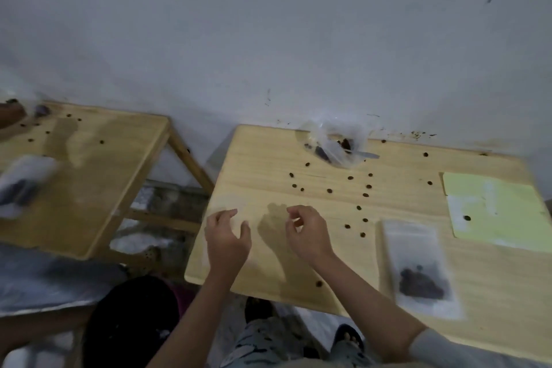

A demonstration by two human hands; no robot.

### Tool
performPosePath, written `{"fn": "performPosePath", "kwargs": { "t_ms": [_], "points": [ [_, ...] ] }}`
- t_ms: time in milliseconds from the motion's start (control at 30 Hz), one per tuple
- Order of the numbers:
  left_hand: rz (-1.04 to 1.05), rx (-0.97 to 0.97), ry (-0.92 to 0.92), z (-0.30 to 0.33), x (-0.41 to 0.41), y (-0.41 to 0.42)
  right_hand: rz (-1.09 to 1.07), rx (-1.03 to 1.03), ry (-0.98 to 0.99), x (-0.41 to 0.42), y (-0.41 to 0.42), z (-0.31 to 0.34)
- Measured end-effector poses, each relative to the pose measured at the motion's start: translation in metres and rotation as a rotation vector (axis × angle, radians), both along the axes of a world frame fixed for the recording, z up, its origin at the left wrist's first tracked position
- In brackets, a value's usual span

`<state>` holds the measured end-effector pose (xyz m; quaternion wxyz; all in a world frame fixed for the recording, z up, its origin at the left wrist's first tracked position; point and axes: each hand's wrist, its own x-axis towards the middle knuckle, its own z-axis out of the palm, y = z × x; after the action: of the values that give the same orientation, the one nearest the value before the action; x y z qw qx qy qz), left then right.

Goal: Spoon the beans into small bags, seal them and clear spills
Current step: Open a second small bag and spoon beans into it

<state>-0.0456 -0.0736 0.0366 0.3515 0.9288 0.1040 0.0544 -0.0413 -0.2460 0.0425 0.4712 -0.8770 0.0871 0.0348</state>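
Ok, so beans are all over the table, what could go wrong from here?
One bean lies right by the near edge of the table; a sweep of either hand could knock it to the floor. The open bag at the back leans with a spoon sticking out, so a bump may tip out more. The filled bag could get shoved while gathering the loose ones.

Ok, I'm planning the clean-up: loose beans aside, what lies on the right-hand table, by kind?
Bags holding beans: 2, an open bag at the back and a flat bag near the front
Spoon: 1
Yellow sheet: 1
Total: 4
Possible empty bag by the left hand: too faint to count.
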Motion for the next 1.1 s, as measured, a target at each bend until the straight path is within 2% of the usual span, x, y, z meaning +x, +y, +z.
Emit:
{"fn": "performPosePath", "kwargs": {
  "t_ms": [200,400,533,833,933,1100],
  "points": [
    [-0.154,0.055,0.195,-0.027,0.032,0.07,-0.02,-0.031,0.272,0.041,0.079,-0.024],
    [-0.179,-0.027,0.394,-0.028,0.049,0.07,-0.116,-0.08,0.338,0.05,0.106,-0.04],
    [-0.194,-0.144,0.39,-0.034,0.052,0.072,-0.203,0.022,0.333,0.055,0.11,-0.041],
    [-0.14,-0.082,0.333,-0.028,0.06,0.082,-0.367,0.375,0.213,0.056,0.099,-0.029],
    [-0.14,-0.176,0.299,-0.021,0.068,0.077,-0.406,0.485,0.116,0.052,0.085,-0.016],
    [-0.151,-0.476,0.181,0.009,0.08,0.042,-0.423,0.587,0.012,0.049,0.045,0.004]
  ]
}}
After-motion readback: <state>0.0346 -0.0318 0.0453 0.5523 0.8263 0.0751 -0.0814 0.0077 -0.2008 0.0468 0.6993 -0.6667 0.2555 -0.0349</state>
